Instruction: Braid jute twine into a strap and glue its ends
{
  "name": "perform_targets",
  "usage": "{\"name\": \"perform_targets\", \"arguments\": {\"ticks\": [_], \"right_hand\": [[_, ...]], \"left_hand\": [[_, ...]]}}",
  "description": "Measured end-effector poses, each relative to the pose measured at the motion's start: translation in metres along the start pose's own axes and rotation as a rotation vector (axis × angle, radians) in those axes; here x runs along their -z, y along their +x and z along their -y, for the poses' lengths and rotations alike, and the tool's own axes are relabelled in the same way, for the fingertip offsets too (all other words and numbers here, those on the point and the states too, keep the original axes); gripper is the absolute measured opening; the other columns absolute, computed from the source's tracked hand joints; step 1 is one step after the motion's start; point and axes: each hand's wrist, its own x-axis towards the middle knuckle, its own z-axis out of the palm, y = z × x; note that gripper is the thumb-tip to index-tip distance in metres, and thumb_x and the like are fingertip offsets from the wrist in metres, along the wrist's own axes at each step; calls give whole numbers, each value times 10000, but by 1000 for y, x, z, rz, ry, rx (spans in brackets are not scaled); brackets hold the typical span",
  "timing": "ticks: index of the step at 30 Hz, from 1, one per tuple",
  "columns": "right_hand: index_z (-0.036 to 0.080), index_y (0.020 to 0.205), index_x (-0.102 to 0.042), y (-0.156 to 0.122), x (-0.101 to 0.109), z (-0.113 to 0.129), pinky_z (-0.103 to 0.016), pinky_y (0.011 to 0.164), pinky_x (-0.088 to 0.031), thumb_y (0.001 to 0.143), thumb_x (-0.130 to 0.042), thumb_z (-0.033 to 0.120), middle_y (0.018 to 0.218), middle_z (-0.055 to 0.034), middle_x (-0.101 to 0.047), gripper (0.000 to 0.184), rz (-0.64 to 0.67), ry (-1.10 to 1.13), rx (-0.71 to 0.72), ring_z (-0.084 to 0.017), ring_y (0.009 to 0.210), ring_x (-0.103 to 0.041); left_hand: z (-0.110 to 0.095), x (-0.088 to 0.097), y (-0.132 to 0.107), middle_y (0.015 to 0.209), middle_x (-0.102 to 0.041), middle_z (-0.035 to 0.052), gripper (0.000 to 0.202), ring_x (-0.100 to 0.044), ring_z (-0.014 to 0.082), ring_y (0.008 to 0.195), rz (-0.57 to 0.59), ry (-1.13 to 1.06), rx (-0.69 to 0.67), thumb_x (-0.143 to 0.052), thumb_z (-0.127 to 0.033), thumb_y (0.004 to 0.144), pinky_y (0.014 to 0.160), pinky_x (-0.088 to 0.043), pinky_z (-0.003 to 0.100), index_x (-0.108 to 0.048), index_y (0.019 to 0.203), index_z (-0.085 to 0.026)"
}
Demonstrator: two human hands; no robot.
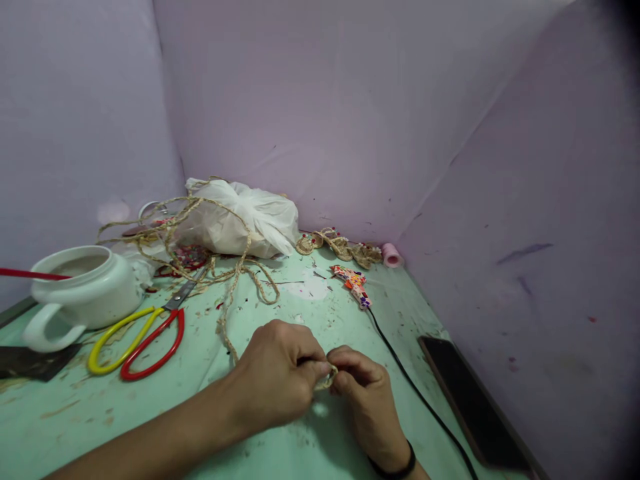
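Near the front of the green table, my left hand (280, 373) and my right hand (367, 397) meet. Between their fingertips they pinch a small loop of braided straw cord (327, 379). Both hands are closed on it, and part of the loop is hidden behind the fingers. A long length of the same cord (227, 327) runs from behind my left hand back to a loose tangle. Scissors (173, 303) with one yellow and one red handle lie left of my left hand, blades pointing away.
A white mug-like pot (95, 293) with a red stick stands at left. Behind are a white plastic bag (250, 213), coiled straw pieces (340, 245) and a pink thread spool (391, 255). A patterned hot-glue gun (355, 285) trails a black cable; a phone (473, 400) lies right.
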Motion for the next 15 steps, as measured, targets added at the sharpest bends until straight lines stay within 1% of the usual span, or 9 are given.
{"name": "perform_targets", "arguments": {"ticks": [3,6,9,12,15], "right_hand": [[226,707,-724,-2,-3,0,-208,463,-394,667,-719,253,648,5,-615,49,-33,22,-6,-96,498,-483],[203,693,-708,-3,-3,0,-212,472,-388,694,-699,286,606,13,-580,84,-54,0,-60,-94,486,-471],[190,703,-693,-2,-1,0,-221,503,-391,695,-695,325,579,16,-572,135,-123,-14,-118,-104,503,-469],[187,724,-695,0,3,0,-228,554,-403,684,-707,345,633,2,-614,163,-201,-7,-145,-113,547,-490],[187,745,-703,2,8,0,-224,576,-398,677,-717,370,692,-10,-643,196,-247,15,-170,-111,575,-501]], "left_hand": [[3,-2,0,639,-638,-10,171,-554,108,625,-4,18,-24,-558,-207,730,560,-361,207,-707,647,-193],[4,-3,1,684,-646,-7,180,-559,116,648,12,40,-48,-557,-233,752,586,-379,215,-712,664,-208],[4,4,4,758,-655,1,187,-568,136,700,7,80,-57,-542,-271,778,642,-401,235,-716,728,-223],[7,18,8,821,-662,7,168,-578,156,768,-88,109,-31,-547,-271,774,708,-409,257,-707,791,-221],[11,30,8,808,-659,2,117,-579,153,776,-159,136,-10,-580,-231,737,723,-402,256,-694,733,-206]]}}
